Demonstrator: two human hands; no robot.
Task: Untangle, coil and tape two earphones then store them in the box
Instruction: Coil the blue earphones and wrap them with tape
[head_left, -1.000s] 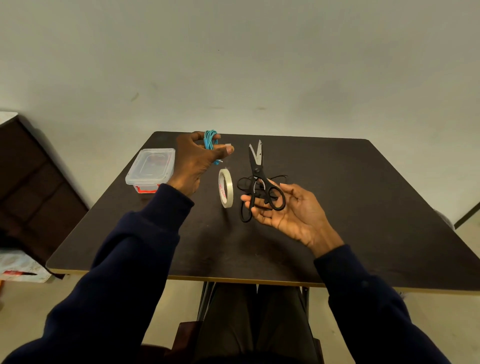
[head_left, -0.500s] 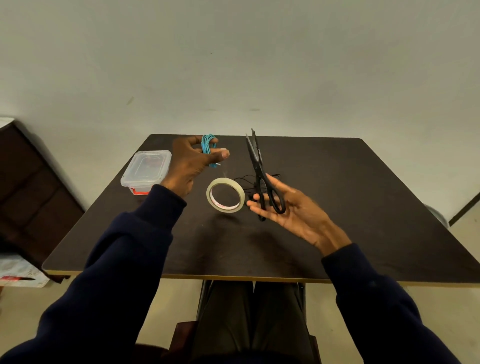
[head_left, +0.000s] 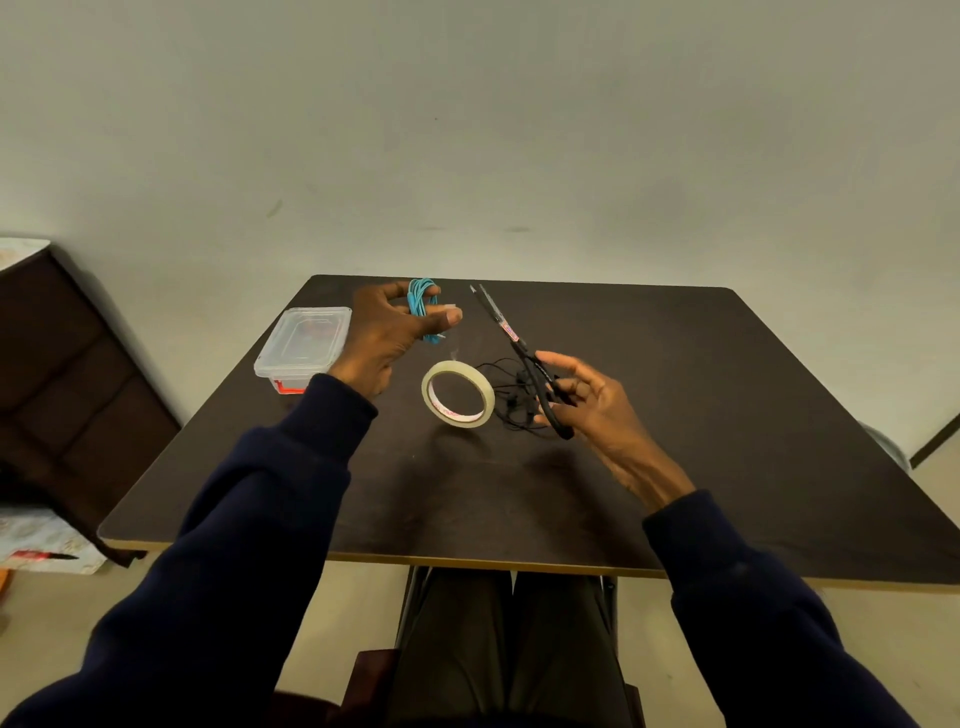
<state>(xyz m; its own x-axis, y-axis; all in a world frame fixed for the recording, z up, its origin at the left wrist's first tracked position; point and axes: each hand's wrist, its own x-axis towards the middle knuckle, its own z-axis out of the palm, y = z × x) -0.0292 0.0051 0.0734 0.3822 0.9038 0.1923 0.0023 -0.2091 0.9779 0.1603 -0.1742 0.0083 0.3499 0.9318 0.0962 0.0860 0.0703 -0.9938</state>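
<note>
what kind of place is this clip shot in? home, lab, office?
Probably a plain room in a home or small office, hard to narrow further: a bare pale wall, a dark table the person sits at, and a dark cabinet at the left.

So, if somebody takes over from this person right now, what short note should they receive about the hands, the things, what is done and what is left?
Left hand: grip on the coiled blue earphone, raised above the table.
Right hand: holds the scissors, blades shut, pointing away.
Tape roll: between the hands, tilted; I cannot tell if it rests on the table.
Black earphone: loose and tangled on the table by the right hand.
Clear box: table's left side, lid on.
Done: blue earphone coiled.
Left: tape it, coil and tape the black earphone, store both in the box.
</note>
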